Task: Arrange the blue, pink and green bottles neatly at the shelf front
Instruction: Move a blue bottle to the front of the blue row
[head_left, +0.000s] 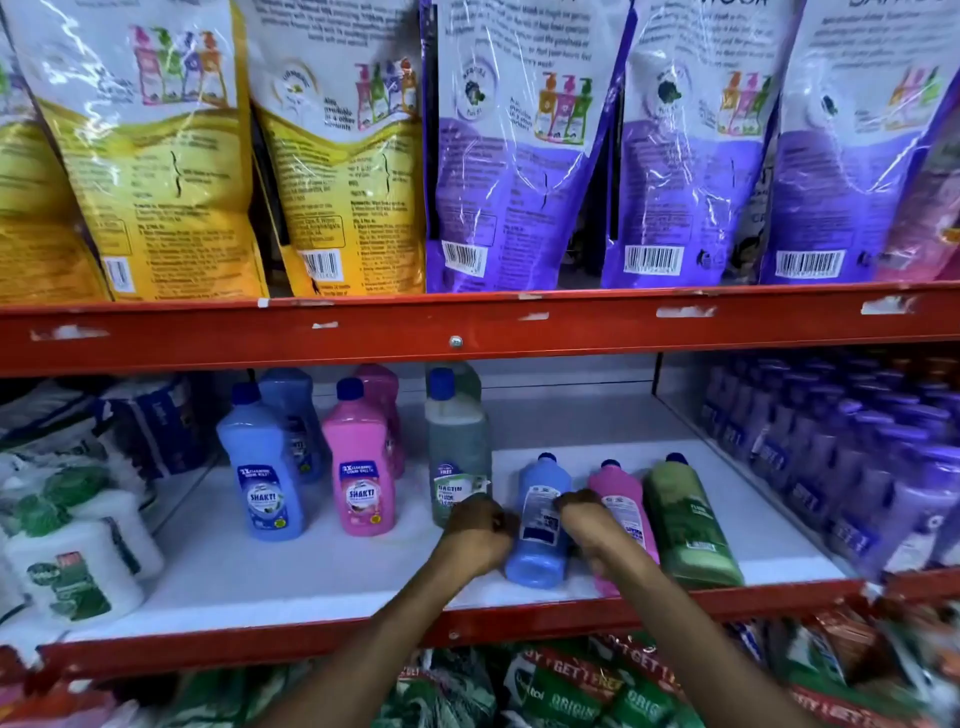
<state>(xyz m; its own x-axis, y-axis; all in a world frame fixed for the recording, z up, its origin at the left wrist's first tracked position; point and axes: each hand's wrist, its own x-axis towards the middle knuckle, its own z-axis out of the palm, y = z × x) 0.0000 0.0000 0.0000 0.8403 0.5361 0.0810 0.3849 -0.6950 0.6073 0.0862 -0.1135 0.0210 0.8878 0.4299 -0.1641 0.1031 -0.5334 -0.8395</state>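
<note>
Three bottles stand at the front right of the white shelf (291, 577): a blue bottle (540, 525), a pink bottle (623, 499) and a green bottle (688, 525), with their back labels facing me. My left hand (475, 532) grips the blue bottle's left side. My right hand (589, 525) holds its right side, between the blue and pink bottles. Further left and deeper in stand a larger blue bottle (262, 467), a larger pink bottle (358, 462) and a larger green bottle (457, 447), each with another bottle behind it.
White containers with green labels (72, 566) crowd the left end of the shelf. Purple bottles (852, 457) fill the bay to the right. Yellow and purple refill pouches (509, 156) stand on the red shelf above. Green packets (561, 696) lie below.
</note>
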